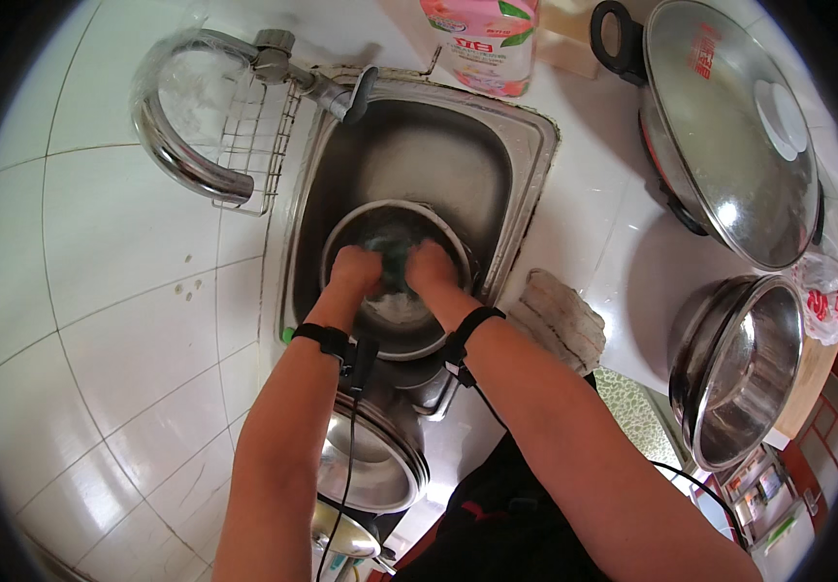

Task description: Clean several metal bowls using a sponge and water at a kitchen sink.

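Both hands reach down into a round metal basin (439,344) that stands in a stainless steel sink (419,145). My left hand (356,269) is at the basin's left side with its fingers curled inward. Opposite it, my right hand (431,269) is curled too, a short gap away. Between them lies something dark green (394,263), blurred and partly under the hands, so its kind is unclear. Pale, cloudy liquid (393,309) shows in the basin below the hands. The fingertips are hidden or blurred, and whether they grip the green thing is not visible.
A curved faucet (186,164) arches at the left beside a wire rack (252,145). Behind the sink stands a pink-labelled bottle (484,51). Rightward are a folded cloth (561,320), a lidded wok (724,138) and nested metal bowls (746,371). More stacked bowls (372,462) sit below my left forearm.
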Tool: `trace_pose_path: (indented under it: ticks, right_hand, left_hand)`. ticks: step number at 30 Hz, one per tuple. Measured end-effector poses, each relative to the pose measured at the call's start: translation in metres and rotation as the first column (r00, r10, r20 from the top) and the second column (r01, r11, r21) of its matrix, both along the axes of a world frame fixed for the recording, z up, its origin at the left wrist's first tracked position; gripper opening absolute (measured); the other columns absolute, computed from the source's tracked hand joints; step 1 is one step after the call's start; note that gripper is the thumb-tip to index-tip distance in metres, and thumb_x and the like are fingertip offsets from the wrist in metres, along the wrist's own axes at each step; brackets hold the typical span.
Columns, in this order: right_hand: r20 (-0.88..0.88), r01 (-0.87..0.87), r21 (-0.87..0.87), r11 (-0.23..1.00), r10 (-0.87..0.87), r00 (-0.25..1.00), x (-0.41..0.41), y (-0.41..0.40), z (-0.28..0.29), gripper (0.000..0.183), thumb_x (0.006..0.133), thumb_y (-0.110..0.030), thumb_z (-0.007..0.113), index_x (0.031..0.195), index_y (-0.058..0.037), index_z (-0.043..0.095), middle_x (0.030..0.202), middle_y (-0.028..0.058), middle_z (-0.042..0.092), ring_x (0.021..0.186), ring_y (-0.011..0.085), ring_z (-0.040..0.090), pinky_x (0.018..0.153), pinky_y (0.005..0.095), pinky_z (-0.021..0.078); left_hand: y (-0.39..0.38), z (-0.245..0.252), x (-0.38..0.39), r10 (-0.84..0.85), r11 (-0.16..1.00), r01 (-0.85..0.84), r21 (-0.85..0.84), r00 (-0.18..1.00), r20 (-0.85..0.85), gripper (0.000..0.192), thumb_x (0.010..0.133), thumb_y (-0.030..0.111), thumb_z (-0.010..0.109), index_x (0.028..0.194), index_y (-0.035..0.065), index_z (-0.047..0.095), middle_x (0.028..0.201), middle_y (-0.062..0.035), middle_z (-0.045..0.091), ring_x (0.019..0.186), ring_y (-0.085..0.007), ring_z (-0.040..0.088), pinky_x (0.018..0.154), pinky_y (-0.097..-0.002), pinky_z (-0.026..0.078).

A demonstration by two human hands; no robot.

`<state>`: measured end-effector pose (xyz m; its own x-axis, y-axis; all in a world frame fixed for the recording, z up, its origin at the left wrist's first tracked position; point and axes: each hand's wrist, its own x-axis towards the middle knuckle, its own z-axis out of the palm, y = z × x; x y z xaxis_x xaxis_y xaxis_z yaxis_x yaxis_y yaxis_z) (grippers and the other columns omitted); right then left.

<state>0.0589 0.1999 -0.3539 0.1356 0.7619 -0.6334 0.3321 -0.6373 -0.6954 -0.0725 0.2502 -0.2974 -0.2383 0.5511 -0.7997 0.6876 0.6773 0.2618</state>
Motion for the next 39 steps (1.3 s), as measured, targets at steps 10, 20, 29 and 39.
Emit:
trace_pose_path:
  ticks: [10,20,29,39]
  right_hand:
    - [-0.863,0.13,-0.24,0.962,-0.273,0.425,0.055,-0.003,0.082,0.022,0.102,-0.027,0.058,0.106,-0.0054,0.063,0.089,0.0078,0.066,0.068,0.0202,0.067,0.057,0.0361,0.055]
    - [-0.911,0.223,-0.323,0.92,-0.366,0.191,0.08,-0.005,0.104,0.024,0.101,-0.022,0.061,0.111,-0.0003,0.062,0.099,0.0096,0.068,0.08,0.0225,0.07,0.068,0.0355,0.059]
    - [0.049,0.002,0.636,0.772,-0.042,0.998,0.058,-0.025,0.104,0.007,0.082,-0.012,0.069,0.079,-0.0062,0.069,0.087,0.0124,0.058,0.084,0.0355,0.061,0.071,0.0444,0.0526]
    - [0.093,-0.087,0.549,0.831,0.042,0.995,0.071,-0.045,0.112,0.013,0.087,-0.011,0.063,0.098,-0.0098,0.071,0.095,0.0102,0.059,0.087,0.0326,0.067,0.071,0.0456,0.0551]
  left_hand:
    - [-0.006,0.05,0.021,0.596,0.763,-0.6,-0.241,0.506,0.624,0.023,0.095,0.031,0.06,0.097,0.0097,0.068,0.092,-0.0049,0.068,0.077,-0.0205,0.065,0.072,-0.0396,0.054]
    - [-0.019,0.05,0.052,0.569,0.738,-0.656,-0.156,0.482,0.666,0.024,0.099,0.028,0.047,0.096,0.011,0.064,0.087,-0.0066,0.065,0.072,-0.0213,0.063,0.062,-0.041,0.053]
    - [-0.017,0.063,0.096,0.809,0.505,-0.706,-0.496,0.187,0.558,0.034,0.101,0.039,0.056,0.097,0.0071,0.065,0.087,-0.0072,0.068,0.074,-0.0237,0.066,0.066,-0.0395,0.057]
    - [-0.013,0.012,0.074,0.633,0.688,-0.715,-0.124,0.507,0.584,0.021,0.098,0.025,0.07,0.103,0.0053,0.065,0.083,-0.0067,0.065,0.069,-0.0211,0.062,0.056,-0.0347,0.052]
